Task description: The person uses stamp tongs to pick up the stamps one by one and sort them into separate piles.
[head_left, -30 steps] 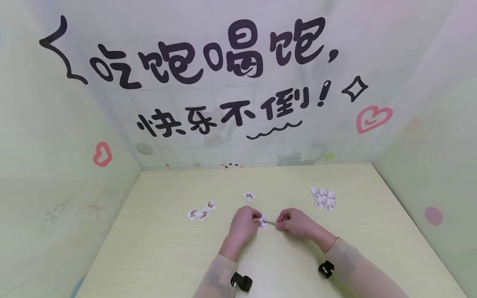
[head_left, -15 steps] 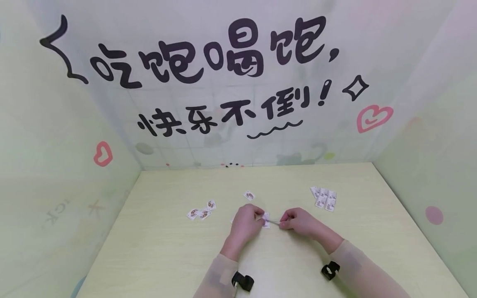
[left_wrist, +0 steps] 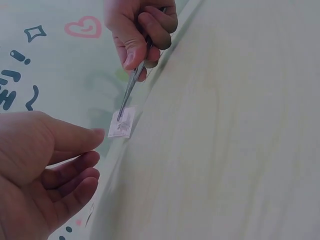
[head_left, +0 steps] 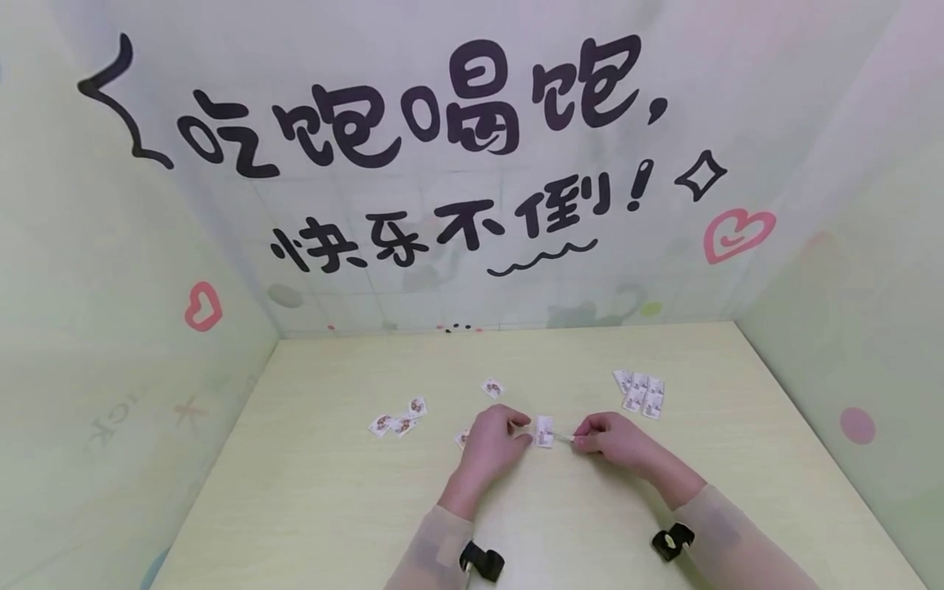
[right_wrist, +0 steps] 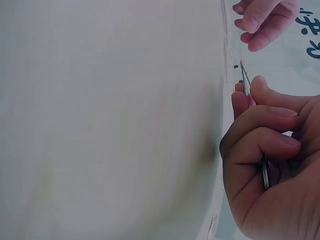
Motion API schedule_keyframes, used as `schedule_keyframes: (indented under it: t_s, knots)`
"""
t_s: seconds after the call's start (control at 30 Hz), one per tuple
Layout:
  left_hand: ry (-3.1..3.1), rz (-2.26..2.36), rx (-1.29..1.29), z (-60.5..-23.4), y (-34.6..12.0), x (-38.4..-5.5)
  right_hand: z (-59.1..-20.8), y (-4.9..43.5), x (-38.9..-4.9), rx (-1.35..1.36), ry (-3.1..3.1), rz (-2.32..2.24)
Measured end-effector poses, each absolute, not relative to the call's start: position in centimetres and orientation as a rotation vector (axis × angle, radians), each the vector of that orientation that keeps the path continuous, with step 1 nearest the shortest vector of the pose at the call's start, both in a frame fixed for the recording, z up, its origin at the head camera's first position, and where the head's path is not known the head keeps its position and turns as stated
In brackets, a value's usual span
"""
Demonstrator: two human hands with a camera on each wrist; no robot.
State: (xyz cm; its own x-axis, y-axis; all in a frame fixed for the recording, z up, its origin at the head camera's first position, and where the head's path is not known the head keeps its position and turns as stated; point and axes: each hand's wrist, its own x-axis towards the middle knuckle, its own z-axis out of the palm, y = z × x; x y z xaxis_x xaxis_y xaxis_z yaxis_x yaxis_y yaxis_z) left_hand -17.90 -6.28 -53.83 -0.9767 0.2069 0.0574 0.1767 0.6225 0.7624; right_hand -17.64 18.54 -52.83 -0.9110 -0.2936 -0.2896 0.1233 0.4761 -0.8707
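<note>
My right hand point(head_left: 608, 442) pinches a pair of slim metal tweezers point(left_wrist: 131, 92) between thumb and fingers; the handle end runs back under the curled fingers in the right wrist view. At the tweezers' tips is a small white printed card point(left_wrist: 121, 124), upright to the left wrist camera, the tips lying over its face. Just left of this card point(head_left: 544, 432) my left hand point(head_left: 496, 447) hovers with thumb and fingers apart, holding nothing. Partly covered by the left hand, another small card point(head_left: 462, 438) lies on the table.
Three small picture cards point(head_left: 405, 424) lie at the left, and a single card point(head_left: 492, 388) lies behind my left hand. Several grey-printed cards point(head_left: 642, 395) are grouped at the back right. Walls enclose the pale table point(head_left: 332, 508) at the back and sides.
The tweezers and card have moved right with my right hand, out from the left hand's fingertips. My left hand has shifted slightly right, uncovering part of a card behind it.
</note>
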Motion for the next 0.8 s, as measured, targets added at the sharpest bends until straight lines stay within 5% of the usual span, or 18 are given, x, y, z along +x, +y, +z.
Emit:
schedule_keyframes:
  t_s: [0.8]
  knots:
    - [2.652, 1.354, 0.606, -52.7, 0.6, -17.2, -52.4, 29.9, -16.9, 0.149, 2.399, -1.445]
